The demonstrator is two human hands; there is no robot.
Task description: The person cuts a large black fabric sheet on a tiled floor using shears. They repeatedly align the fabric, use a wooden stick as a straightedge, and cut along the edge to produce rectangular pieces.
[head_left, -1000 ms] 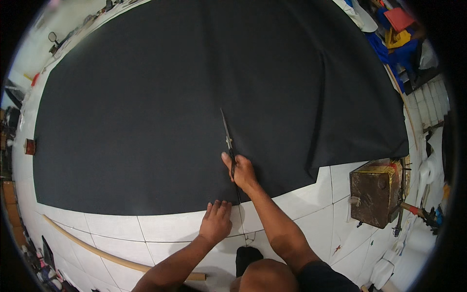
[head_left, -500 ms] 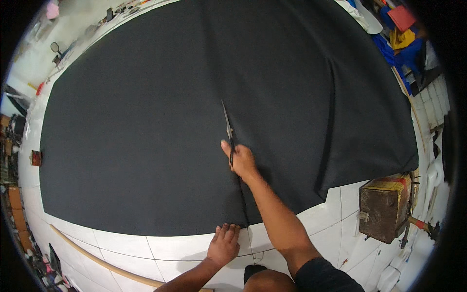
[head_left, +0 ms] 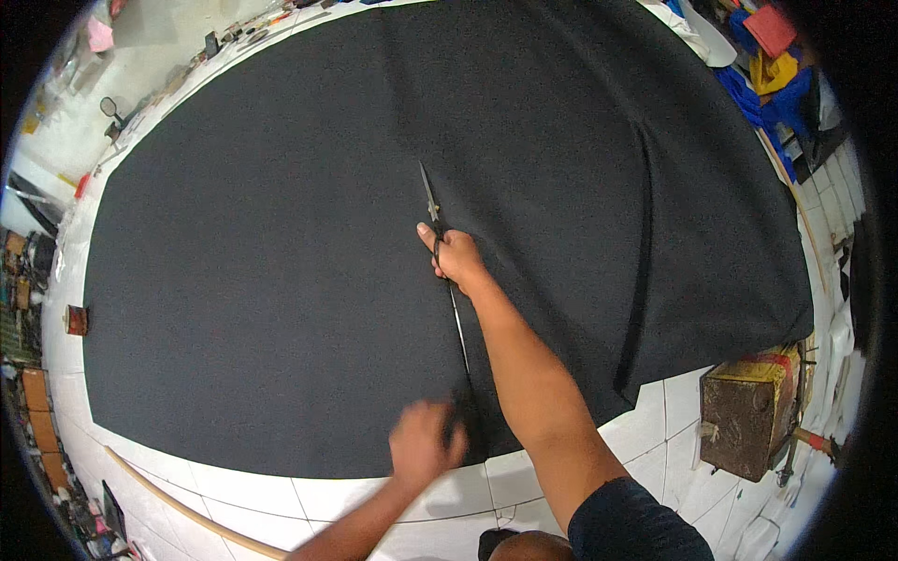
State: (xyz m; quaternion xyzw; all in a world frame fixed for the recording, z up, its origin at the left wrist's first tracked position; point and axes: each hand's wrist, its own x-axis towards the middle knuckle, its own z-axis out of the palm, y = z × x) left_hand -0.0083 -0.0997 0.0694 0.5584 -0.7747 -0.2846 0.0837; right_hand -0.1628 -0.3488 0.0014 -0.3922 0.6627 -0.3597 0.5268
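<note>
A large black sheet of fabric-like material point(head_left: 253, 252) lies spread over the floor in front of me. My right hand point(head_left: 456, 257) is closed round the dark handles of a pair of scissors point(head_left: 429, 192), whose blades point away from me over the sheet. Behind the scissors a narrow slit runs back toward the near edge, with pale floor showing through part of it. Beside the slit's near end, my left hand point(head_left: 426, 444) is blurred by motion. A dark bit of the sheet shows between its thumb and fingers, as if pinched.
A worn brown box point(head_left: 739, 416) stands by the sheet's near right corner, with a hammer-like tool point(head_left: 816, 439) beside it. A small tin point(head_left: 77, 321) sits at the left edge. A curved wooden strip point(head_left: 187, 510) lies on the white tiles point(head_left: 248, 491). Folds point(head_left: 641, 280) ripple the sheet's right side.
My right hand and the scissors have moved farther away from me, and the slit behind them is longer and wider. My left hand has risen from its flat place at the near edge.
</note>
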